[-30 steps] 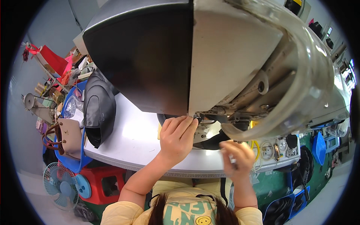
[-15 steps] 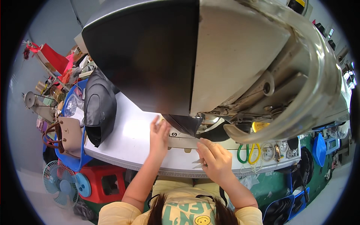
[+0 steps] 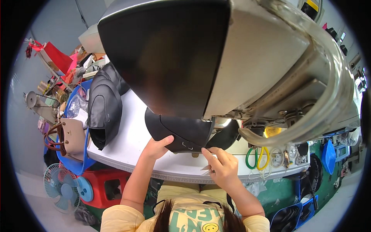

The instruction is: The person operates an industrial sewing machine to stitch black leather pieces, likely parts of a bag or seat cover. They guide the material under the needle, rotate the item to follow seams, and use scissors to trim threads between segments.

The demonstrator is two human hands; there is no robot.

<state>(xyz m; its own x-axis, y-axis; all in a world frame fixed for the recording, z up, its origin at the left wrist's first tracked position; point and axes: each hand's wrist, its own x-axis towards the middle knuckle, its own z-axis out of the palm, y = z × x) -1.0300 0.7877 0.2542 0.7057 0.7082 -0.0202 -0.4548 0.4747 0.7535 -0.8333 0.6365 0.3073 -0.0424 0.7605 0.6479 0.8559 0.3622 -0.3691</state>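
A black leather piece (image 3: 181, 133) with a curved seam and small pale bracket-shaped marks lies partly under the sewing machine (image 3: 162, 58). My left hand (image 3: 159, 147) grips its near left edge, thumb on top and the other fingers hidden beneath. At the near right corner, my right hand (image 3: 223, 164) pinches the edge between thumb and fingertips. Pointed metal blades (image 3: 205, 169), like those of thread snips, stick out of that hand's curled fingers. The machine head hides the far part of the leather and the needle area.
Stacked black leather pieces (image 3: 105, 112) stand on the left of the white table (image 3: 131, 143). Green-handled (image 3: 251, 159) and yellow-handled scissors (image 3: 263, 157) lie at the right. A beige handbag (image 3: 72, 137), a blue fan (image 3: 63, 189) and a red stool (image 3: 100, 187) are at the left.
The black leather piece has come out further toward me and to the left. My left hand has moved down and left, from open beside it to gripping its edge.
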